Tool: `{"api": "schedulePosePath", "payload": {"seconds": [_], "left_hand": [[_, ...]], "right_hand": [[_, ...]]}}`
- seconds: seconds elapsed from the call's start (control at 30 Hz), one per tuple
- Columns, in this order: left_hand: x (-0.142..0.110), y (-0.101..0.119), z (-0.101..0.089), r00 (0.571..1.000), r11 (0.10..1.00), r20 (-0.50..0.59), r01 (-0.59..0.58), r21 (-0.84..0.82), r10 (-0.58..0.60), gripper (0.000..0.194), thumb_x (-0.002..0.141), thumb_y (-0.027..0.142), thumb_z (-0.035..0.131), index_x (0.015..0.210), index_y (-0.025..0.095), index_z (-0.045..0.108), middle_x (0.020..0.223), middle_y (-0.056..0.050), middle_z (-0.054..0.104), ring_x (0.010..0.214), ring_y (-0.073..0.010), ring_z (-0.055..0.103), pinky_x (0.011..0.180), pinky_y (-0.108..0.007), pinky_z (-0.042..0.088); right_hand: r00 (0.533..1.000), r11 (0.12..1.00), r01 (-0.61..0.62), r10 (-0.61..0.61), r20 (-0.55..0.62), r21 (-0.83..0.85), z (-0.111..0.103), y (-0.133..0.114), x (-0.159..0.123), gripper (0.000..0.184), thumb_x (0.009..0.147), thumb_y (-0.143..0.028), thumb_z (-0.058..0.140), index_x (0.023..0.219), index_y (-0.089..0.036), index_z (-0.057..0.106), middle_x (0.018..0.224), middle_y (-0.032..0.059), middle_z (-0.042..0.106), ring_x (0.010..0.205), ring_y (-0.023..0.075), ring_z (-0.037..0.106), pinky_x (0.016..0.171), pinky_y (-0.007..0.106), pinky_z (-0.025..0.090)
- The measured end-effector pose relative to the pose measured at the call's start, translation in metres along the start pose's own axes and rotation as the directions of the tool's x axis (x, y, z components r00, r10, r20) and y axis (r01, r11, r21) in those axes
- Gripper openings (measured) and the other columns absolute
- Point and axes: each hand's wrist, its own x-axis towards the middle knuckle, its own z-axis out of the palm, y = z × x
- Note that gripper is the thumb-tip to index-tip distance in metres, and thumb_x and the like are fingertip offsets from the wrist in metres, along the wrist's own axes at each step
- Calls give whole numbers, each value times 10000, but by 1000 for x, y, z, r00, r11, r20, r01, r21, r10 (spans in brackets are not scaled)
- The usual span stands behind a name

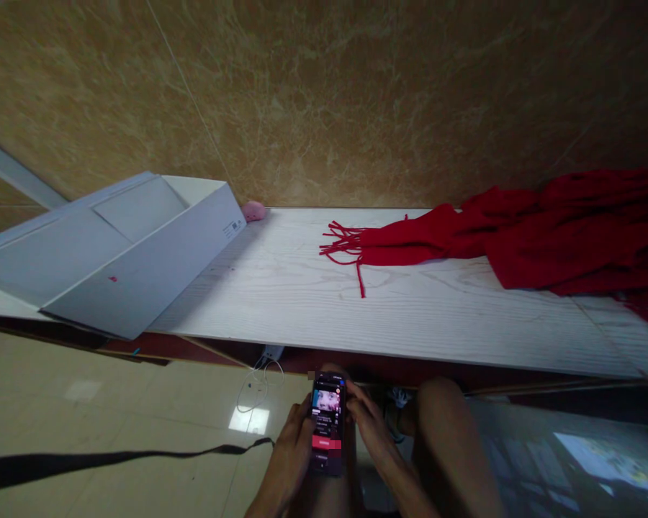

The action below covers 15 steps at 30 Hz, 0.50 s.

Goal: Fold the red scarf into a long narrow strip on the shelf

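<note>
A lit smartphone (327, 424) stands nearly upright in the picture, low in the middle, below the table's front edge. My left hand (291, 439) wraps round its left side, with the thumb along the edge. On the phone's right side, my right hand (368, 421) has its fingers closed against the upper edge. The screen shows a picture at the top, dark rows with small text, and a red bar. The fingers behind the phone are mostly hidden.
A white wood-grain table (281, 288) runs along a brown marbled wall (324, 101). On it are an open white box (156, 266), a small pink object (254, 211) and a red fringed scarf (518, 237). A white cable (248, 392) hangs below; a black strap (124, 457) crosses the left.
</note>
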Motion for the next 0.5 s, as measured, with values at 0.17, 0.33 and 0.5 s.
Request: {"api": "schedulePosePath", "payload": {"seconds": [0.17, 0.33, 0.5], "left_hand": [[27, 13, -8, 994, 998, 80, -70, -8, 70, 619, 955, 434, 347, 1437, 125, 581, 1480, -130, 611, 1382, -265, 549, 1173, -344, 403], [37, 36, -15, 993, 962, 104, -84, 260, 58, 582, 978, 384, 303, 1410, 132, 599, 1321, -158, 676, 1278, -266, 614, 1110, -358, 424], [30, 35, -14, 994, 895, 108, -69, 441, 24, 647, 998, 419, 279, 1522, 97, 480, 1462, -199, 574, 1337, -273, 576, 1104, -361, 419]], "right_hand": [[998, 998, 60, -60, 8, -18, 1, -5, 22, 538, 752, -418, 624, 1251, -269, 761, 1274, 68, 708, 1229, 296, 604, 1076, 460, 469], [997, 996, 55, -59, -47, -70, 2, 1, 45, 448, 690, -440, 658, 1086, -278, 793, 1097, 55, 726, 1095, 295, 642, 1023, 491, 498], [997, 997, 31, -35, -62, -72, -1, 11, 46, 486, 661, -495, 680, 1080, -271, 783, 1104, 67, 731, 1004, 290, 659, 897, 474, 551]]}}
